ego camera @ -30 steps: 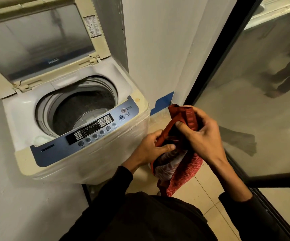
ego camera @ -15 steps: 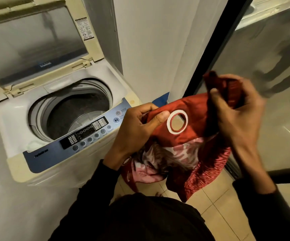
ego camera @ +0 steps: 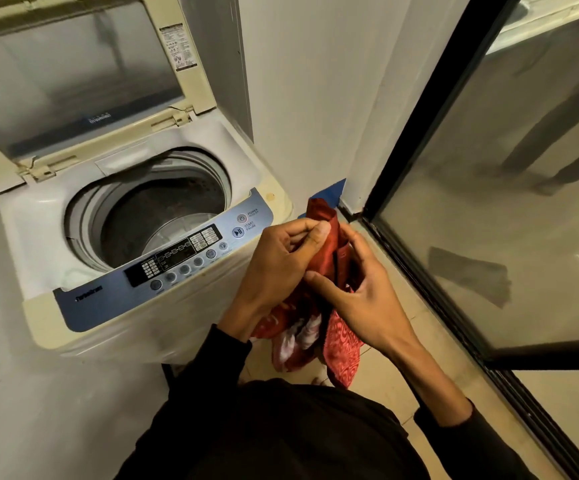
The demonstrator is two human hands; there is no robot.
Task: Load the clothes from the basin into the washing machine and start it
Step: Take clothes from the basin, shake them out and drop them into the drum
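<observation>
The top-loading washing machine [ego camera: 132, 237] stands against the wall with its cream lid [ego camera: 73, 81] propped up, so the round steel drum [ego camera: 163, 220] lies open, seemingly empty. Just beside its front right corner hangs a red patterned cloth [ego camera: 340, 337], soft and limp, bunched up as if to go in as one bundle. The left hand [ego camera: 281, 265] pinches its top fold while the right hand [ego camera: 361, 289] curls round the gathered middle.

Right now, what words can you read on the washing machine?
"POWER" beside the power button.
"START PAUSE" beside the start button.
Brand name on the control panel: too blurred.
Lid logo: unreadable.
Lid sticker: too small.
</observation>
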